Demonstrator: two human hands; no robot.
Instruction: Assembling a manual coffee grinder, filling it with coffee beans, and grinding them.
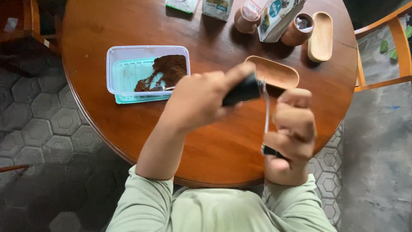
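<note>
Above table (128, 129) | black grinder (242, 91), metal crank (266, 111) | apparently hand-cranked

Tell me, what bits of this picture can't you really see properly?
- Black grinder: the head view shows only its end; the left hand wraps the rest, and motion blurs it.
- Crank knob: mostly hidden inside the right hand.
- Spoon in the plastic tub: its bowl is half buried in brown grounds.
- Packets and the white bag: tops cut off by the upper edge.
</note>
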